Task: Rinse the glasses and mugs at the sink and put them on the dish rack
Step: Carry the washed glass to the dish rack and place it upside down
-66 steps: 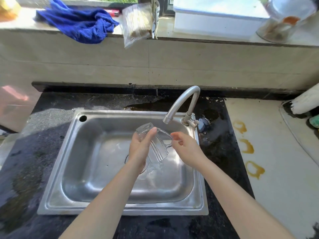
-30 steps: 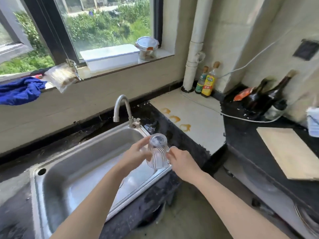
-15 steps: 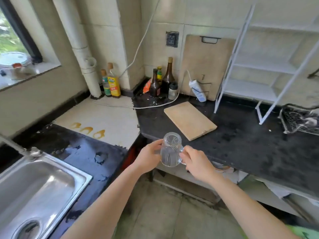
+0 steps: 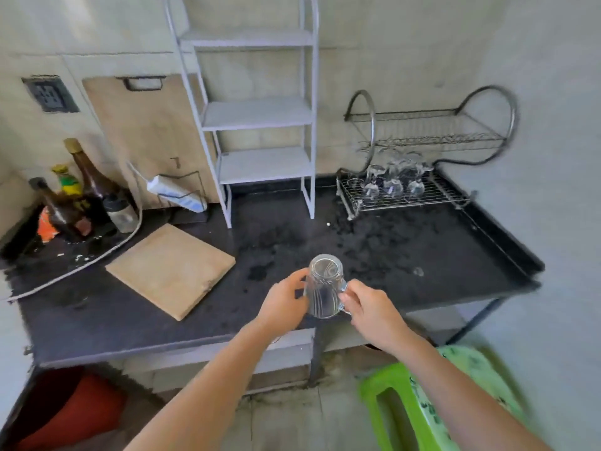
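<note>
A clear glass mug [image 4: 323, 289] hangs upside down, base up, above the front edge of the black counter [image 4: 406, 255]. My left hand [image 4: 284, 304] grips its left side with curled fingers. My right hand [image 4: 369, 307] pinches its handle on the right. The two-tier wire dish rack [image 4: 452, 198] stands at the back right of the counter, well beyond the mug. Several clear glasses [image 4: 392, 180] stand upside down on its lower tier; the upper tier holds nothing.
A white shelf unit [image 4: 260, 115] stands left of the rack. A wooden cutting board [image 4: 170, 270] lies on the counter at left, with bottles [image 4: 84, 190] and a cable behind it. A green stool [image 4: 432, 405] is on the floor at lower right.
The view has swung right from the sink to the counter with the dish rack. Both hands carried the mug along, now turned base up.
</note>
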